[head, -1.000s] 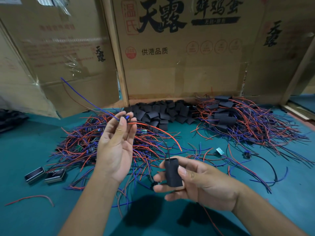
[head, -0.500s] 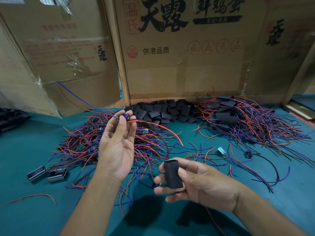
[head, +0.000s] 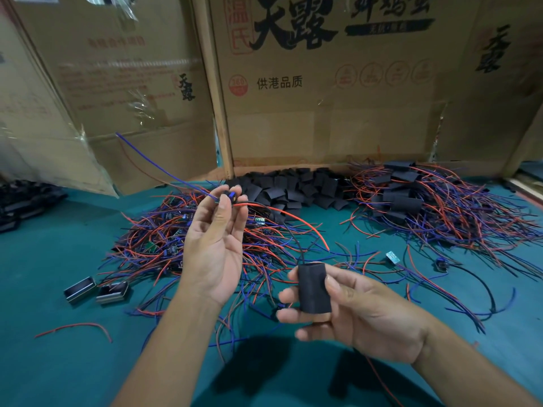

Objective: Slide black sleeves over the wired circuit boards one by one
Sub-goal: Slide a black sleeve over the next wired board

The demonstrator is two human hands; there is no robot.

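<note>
Left hand is raised palm-up over the desk, fingertips pinching a small wired circuit board at the top; the board is mostly hidden by the fingers, only a dark bit with blue is showing. A blue wire is running up and left from the pinch, a red wire is arcing right and down, and a thin black wire is dropping into the top opening of the black sleeve.

Right hand is gripping that sleeve upright, thumb on its right side, fingers curling behind and on the left. Sleeve is sitting lower and right of the board, apart from it, joined only by the wire.

Unsleeved boards with red and blue wires are lying in a tangled pile behind the left hand. Loose black sleeves are heaped at the back centre, against the cardboard boxes. Finished sleeved boards are piling at the right with wires fanning out. One bare green board is lying alone right of the sleeve. Two small metal housings are sitting on the desk at left, and a single red wire scrap is lying near the front left.
</note>
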